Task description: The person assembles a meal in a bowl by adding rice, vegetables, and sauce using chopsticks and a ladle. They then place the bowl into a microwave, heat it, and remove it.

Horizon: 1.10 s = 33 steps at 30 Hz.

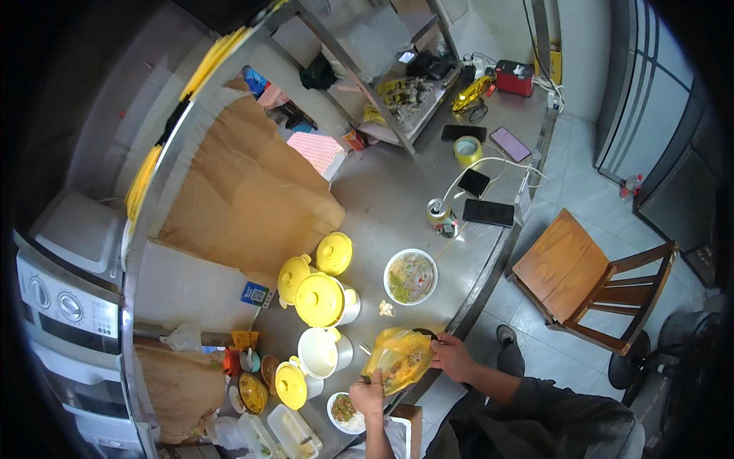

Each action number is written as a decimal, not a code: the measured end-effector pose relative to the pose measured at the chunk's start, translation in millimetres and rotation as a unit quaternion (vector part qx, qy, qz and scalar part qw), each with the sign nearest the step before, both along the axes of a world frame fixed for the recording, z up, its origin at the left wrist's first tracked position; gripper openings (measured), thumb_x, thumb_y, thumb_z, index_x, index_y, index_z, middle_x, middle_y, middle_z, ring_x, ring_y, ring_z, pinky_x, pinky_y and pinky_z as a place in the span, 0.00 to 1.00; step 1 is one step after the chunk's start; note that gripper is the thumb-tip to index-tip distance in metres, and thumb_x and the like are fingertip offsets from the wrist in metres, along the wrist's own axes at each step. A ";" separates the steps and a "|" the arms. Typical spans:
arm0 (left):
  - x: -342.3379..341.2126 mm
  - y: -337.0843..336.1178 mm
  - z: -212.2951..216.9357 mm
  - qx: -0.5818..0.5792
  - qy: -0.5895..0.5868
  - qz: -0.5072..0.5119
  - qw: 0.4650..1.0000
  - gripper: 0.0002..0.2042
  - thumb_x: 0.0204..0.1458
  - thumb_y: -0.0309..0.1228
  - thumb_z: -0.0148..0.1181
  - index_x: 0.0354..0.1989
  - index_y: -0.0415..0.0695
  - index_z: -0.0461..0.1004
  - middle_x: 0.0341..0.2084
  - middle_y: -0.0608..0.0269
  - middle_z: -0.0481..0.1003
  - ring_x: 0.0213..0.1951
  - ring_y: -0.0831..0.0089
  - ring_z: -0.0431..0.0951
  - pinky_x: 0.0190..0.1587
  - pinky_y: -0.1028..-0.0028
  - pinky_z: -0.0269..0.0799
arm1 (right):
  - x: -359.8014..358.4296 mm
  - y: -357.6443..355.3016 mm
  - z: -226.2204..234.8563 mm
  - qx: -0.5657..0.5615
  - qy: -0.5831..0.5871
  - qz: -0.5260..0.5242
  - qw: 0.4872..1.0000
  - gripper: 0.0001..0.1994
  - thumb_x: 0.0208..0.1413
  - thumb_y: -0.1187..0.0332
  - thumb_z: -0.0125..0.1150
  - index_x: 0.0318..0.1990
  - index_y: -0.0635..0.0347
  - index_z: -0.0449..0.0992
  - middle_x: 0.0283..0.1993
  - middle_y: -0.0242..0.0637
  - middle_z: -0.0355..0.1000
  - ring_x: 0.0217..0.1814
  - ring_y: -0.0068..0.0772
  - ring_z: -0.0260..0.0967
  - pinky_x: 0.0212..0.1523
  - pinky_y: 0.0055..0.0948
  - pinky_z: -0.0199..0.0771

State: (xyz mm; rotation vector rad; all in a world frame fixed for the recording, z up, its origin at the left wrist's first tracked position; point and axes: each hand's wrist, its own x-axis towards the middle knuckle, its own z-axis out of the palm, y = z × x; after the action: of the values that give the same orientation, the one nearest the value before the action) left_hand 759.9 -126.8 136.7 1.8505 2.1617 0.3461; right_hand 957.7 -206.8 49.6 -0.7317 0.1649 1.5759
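My left hand point(368, 395) and my right hand point(454, 358) hold a see-through yellow plastic bag point(401, 358) between them at the table's front edge. Brownish bits of food show through the bag. Small dark parts stick out beside each hand; I cannot tell what they belong to. Just below my left hand stands a white bowl point(345, 414) of rice and a reddish-green dish. Farther off, a larger white bowl point(410, 276) contains soupy leftovers. Some crumpled pale scraps point(386, 308) lie between that bowl and the bag.
Yellow-lidded white pots point(319, 300), an uncovered white pot point(321, 354) and clear food boxes point(293, 433) stand to the left. A drink can point(441, 217), phones point(489, 213), tape point(468, 149) and a cable point(497, 159) lie farther back. A wooden chair point(566, 268) stands on the right.
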 end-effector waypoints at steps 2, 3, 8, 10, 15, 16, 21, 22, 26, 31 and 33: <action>-20.5 10.3 -7.4 -0.021 0.161 0.016 0.987 0.15 0.44 0.35 0.71 0.35 0.34 0.81 0.27 0.45 0.81 0.32 0.56 0.84 0.38 0.59 0.77 | -2.3 6.8 29.3 0.047 0.007 -0.012 0.999 0.09 0.66 0.70 0.51 0.50 0.61 0.71 0.47 0.35 0.74 0.48 0.31 0.75 0.46 0.37 0.78; -24.0 11.0 -6.3 -0.027 0.148 0.018 0.988 0.20 0.43 0.34 0.70 0.43 0.35 0.77 0.33 0.42 0.80 0.38 0.54 0.82 0.42 0.59 0.76 | -4.2 13.8 44.7 0.070 0.011 -0.020 0.997 0.10 0.66 0.70 0.50 0.51 0.61 0.71 0.45 0.34 0.74 0.46 0.30 0.76 0.45 0.34 0.78; -17.1 9.1 -9.7 0.024 -0.090 -0.165 0.982 0.40 0.45 0.24 0.68 0.69 0.38 0.57 0.48 0.47 0.77 0.45 0.60 0.81 0.48 0.65 0.76 | -27.9 27.1 48.2 0.190 -0.014 0.060 0.980 0.12 0.70 0.69 0.47 0.57 0.61 0.68 0.51 0.34 0.72 0.55 0.26 0.70 0.56 0.28 0.71; -2.8 9.9 -13.4 0.004 -0.258 -0.183 0.949 0.25 0.48 0.21 0.64 0.58 0.36 0.71 0.38 0.54 0.81 0.37 0.70 0.80 0.43 0.70 0.76 | -32.0 30.0 51.8 0.171 -0.036 0.063 0.983 0.12 0.68 0.68 0.50 0.54 0.62 0.70 0.48 0.32 0.73 0.48 0.24 0.71 0.49 0.27 0.72; 9.3 18.3 -12.3 0.029 -0.155 -0.195 0.968 0.09 0.54 0.29 0.63 0.36 0.34 0.82 0.29 0.46 0.81 0.32 0.59 0.83 0.40 0.66 0.77 | 9.1 31.1 41.9 0.071 -0.461 0.069 0.882 0.18 0.58 0.62 0.64 0.51 0.62 0.71 0.42 0.41 0.76 0.41 0.35 0.75 0.45 0.35 0.75; 12.2 18.9 -8.9 0.015 -0.097 -0.223 0.970 0.11 0.55 0.32 0.64 0.35 0.34 0.82 0.29 0.44 0.81 0.33 0.55 0.83 0.41 0.64 0.77 | 21.8 36.4 31.3 0.031 -0.533 0.030 0.845 0.19 0.52 0.66 0.67 0.50 0.62 0.72 0.38 0.47 0.76 0.36 0.47 0.76 0.45 0.39 0.76; 22.9 43.4 -32.4 -0.073 0.182 -0.166 0.966 0.31 0.64 0.53 0.44 0.30 0.35 0.82 0.30 0.37 0.79 0.38 0.39 0.80 0.45 0.52 0.76 | 36.0 82.5 3.5 -0.057 -0.684 0.038 0.727 0.25 0.46 0.64 0.69 0.51 0.62 0.71 0.47 0.53 0.71 0.52 0.52 0.70 0.54 0.46 0.70; 32.9 44.6 -29.2 -0.114 0.175 -0.140 0.968 0.33 0.64 0.53 0.39 0.33 0.35 0.82 0.34 0.36 0.79 0.42 0.39 0.80 0.48 0.51 0.75 | 40.8 88.2 7.1 -0.094 -0.678 0.046 0.728 0.26 0.44 0.62 0.70 0.51 0.63 0.71 0.50 0.54 0.70 0.57 0.54 0.67 0.57 0.48 0.68; 47.3 55.2 -25.0 -0.161 0.197 -0.093 0.963 0.29 0.62 0.52 0.43 0.40 0.36 0.82 0.40 0.38 0.79 0.46 0.43 0.80 0.51 0.51 0.74 | 67.4 127.7 -26.9 -0.170 -0.487 -0.032 0.856 0.41 0.40 0.59 0.72 0.60 0.72 0.60 0.61 0.61 0.61 0.67 0.58 0.57 0.66 0.45 0.61; 25.8 49.0 -16.4 -0.071 0.135 -0.087 0.985 0.21 0.59 0.46 0.50 0.39 0.40 0.82 0.39 0.42 0.80 0.45 0.44 0.80 0.49 0.53 0.75 | 63.3 162.2 -35.9 -0.259 -0.417 -0.001 0.871 0.47 0.37 0.53 0.76 0.59 0.78 0.60 0.58 0.65 0.64 0.66 0.59 0.60 0.64 0.41 0.65; 12.4 43.2 -12.9 -0.039 0.111 -0.087 0.989 0.19 0.59 0.44 0.52 0.38 0.40 0.81 0.37 0.42 0.80 0.44 0.43 0.80 0.47 0.53 0.75 | 58.2 171.5 -39.4 -0.289 -0.405 0.005 0.867 0.47 0.36 0.51 0.77 0.58 0.79 0.62 0.57 0.65 0.66 0.65 0.59 0.63 0.63 0.42 0.67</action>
State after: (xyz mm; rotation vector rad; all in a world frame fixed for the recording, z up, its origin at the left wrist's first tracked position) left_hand 772.2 -83.6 123.7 2.0987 2.0931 0.0188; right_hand 1015.9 -35.3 10.2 -1.8084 0.0034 1.0978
